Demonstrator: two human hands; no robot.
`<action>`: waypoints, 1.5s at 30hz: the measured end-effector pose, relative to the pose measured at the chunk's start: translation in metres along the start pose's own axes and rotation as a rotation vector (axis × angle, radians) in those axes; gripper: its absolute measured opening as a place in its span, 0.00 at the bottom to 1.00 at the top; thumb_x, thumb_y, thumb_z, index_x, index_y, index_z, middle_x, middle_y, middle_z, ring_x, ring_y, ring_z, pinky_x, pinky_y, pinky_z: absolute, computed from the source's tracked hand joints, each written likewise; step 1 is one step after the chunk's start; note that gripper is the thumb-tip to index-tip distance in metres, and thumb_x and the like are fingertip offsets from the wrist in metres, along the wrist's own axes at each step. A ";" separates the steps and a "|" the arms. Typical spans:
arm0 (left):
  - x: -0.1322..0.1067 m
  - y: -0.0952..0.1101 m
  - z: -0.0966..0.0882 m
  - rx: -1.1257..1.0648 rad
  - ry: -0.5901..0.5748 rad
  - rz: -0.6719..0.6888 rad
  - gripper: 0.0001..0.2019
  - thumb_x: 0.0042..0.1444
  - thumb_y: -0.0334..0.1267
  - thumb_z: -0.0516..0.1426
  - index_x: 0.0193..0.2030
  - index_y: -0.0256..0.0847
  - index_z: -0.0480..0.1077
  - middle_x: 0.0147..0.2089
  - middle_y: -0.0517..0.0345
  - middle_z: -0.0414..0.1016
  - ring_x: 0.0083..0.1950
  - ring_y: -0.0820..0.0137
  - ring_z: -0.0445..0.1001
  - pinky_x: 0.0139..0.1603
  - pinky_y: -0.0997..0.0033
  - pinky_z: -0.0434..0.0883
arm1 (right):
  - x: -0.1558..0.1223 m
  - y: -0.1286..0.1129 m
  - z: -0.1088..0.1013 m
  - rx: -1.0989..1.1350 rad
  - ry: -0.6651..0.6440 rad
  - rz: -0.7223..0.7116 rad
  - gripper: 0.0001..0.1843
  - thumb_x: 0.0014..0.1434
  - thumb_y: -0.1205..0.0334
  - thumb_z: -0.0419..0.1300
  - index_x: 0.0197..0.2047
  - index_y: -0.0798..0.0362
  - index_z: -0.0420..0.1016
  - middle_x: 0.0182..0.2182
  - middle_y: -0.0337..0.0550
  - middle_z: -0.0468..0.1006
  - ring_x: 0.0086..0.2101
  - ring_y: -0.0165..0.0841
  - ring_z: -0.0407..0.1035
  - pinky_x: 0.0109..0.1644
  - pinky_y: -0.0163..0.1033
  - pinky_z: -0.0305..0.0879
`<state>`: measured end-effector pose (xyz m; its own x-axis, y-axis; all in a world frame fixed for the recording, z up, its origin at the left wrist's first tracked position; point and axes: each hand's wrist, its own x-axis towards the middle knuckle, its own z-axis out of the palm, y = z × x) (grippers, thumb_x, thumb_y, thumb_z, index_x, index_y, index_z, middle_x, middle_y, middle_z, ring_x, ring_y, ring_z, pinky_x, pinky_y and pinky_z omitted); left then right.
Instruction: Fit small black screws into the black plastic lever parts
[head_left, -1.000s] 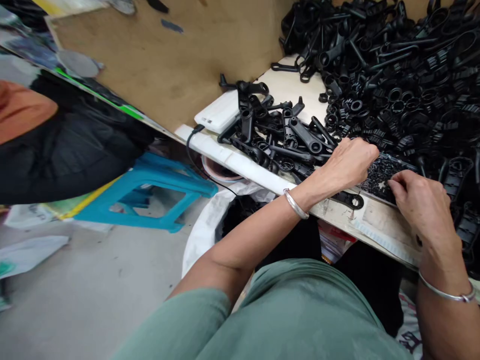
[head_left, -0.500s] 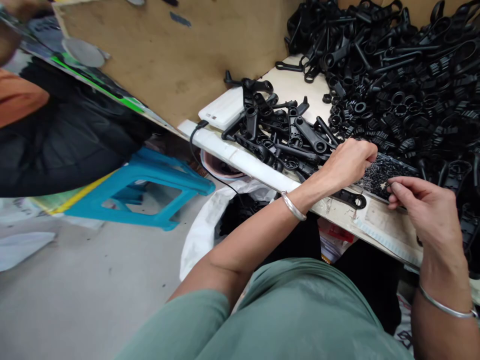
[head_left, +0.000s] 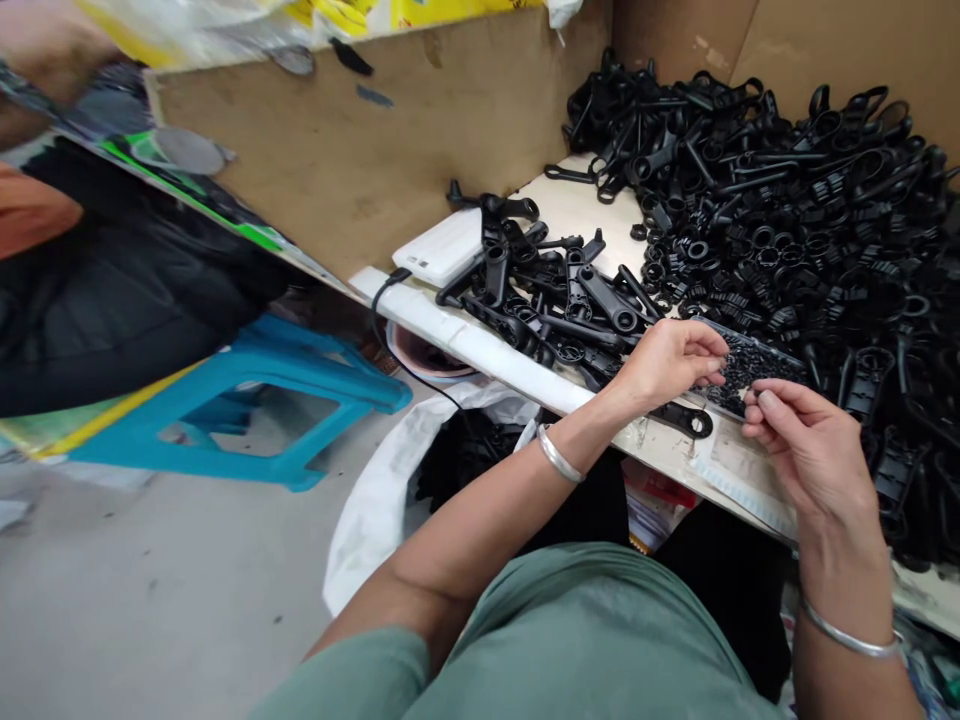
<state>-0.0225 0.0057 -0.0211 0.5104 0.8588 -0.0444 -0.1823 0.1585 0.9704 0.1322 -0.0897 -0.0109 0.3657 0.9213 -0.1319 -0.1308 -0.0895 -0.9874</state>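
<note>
My left hand (head_left: 673, 358) is over the left end of a shallow clear tray (head_left: 780, 360) filled with tiny black pieces. Its fingers are bent together, and anything between them is too small to name. At the tray's right front corner, my right hand (head_left: 814, 440) pinches thumb against forefinger. A dark speck shows at those fingertips, but its kind is unclear. Just in front of the tray, a black plastic arm with a round holed end (head_left: 684, 420) lies on the table edge, below my left hand.
A large heap of black plastic parts (head_left: 750, 210) fills the back right. Several black arms (head_left: 577, 290) lie beside a white power bank (head_left: 442, 245) with a cable. A cardboard wall (head_left: 360, 140) borders the left. A blue stool (head_left: 247, 410) and a white sack (head_left: 367, 530) stand below.
The view has tilted up and shifted, showing more of the heap's back. My left hand has turned, its fingers now pointing toward the right hand; both hands remain by the tray.
</note>
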 end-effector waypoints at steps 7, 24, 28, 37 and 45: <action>-0.006 -0.004 0.003 0.010 0.070 0.156 0.07 0.49 0.19 0.62 0.31 0.34 0.75 0.30 0.61 0.78 0.34 0.75 0.77 0.42 0.74 0.75 | -0.001 0.001 0.016 -0.009 0.022 0.019 0.20 0.37 0.53 0.79 0.33 0.54 0.84 0.26 0.41 0.79 0.23 0.25 0.71 0.27 0.29 0.75; -0.016 0.002 0.006 -0.123 0.161 0.162 0.05 0.48 0.24 0.64 0.29 0.34 0.74 0.26 0.64 0.75 0.28 0.78 0.74 0.34 0.78 0.73 | 0.002 0.010 0.025 -0.576 0.083 -0.349 0.09 0.56 0.56 0.66 0.37 0.51 0.83 0.27 0.41 0.79 0.26 0.32 0.71 0.34 0.39 0.73; -0.021 0.003 0.005 -0.201 0.165 0.115 0.05 0.49 0.23 0.63 0.29 0.34 0.73 0.26 0.64 0.75 0.27 0.78 0.76 0.33 0.78 0.73 | 0.006 0.012 0.019 -0.676 0.098 -0.396 0.13 0.59 0.55 0.64 0.44 0.50 0.84 0.29 0.42 0.80 0.26 0.32 0.70 0.36 0.41 0.73; -0.038 0.001 0.013 -0.298 0.107 -0.033 0.04 0.50 0.24 0.64 0.32 0.32 0.74 0.28 0.59 0.78 0.29 0.74 0.79 0.28 0.81 0.70 | -0.005 0.002 0.001 0.031 -0.044 -0.007 0.16 0.43 0.55 0.78 0.34 0.53 0.83 0.29 0.41 0.80 0.25 0.25 0.72 0.28 0.28 0.75; -0.042 -0.003 0.022 -0.316 0.122 -0.034 0.05 0.48 0.25 0.66 0.31 0.33 0.74 0.25 0.61 0.77 0.27 0.75 0.78 0.26 0.82 0.70 | -0.017 0.006 0.004 0.057 0.041 0.000 0.18 0.41 0.56 0.78 0.34 0.54 0.81 0.28 0.43 0.82 0.25 0.29 0.75 0.28 0.32 0.77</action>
<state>-0.0256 -0.0417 -0.0167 0.4197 0.8994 -0.1220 -0.4286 0.3148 0.8469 0.1216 -0.1042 -0.0146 0.4031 0.9049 -0.1368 -0.1823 -0.0671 -0.9810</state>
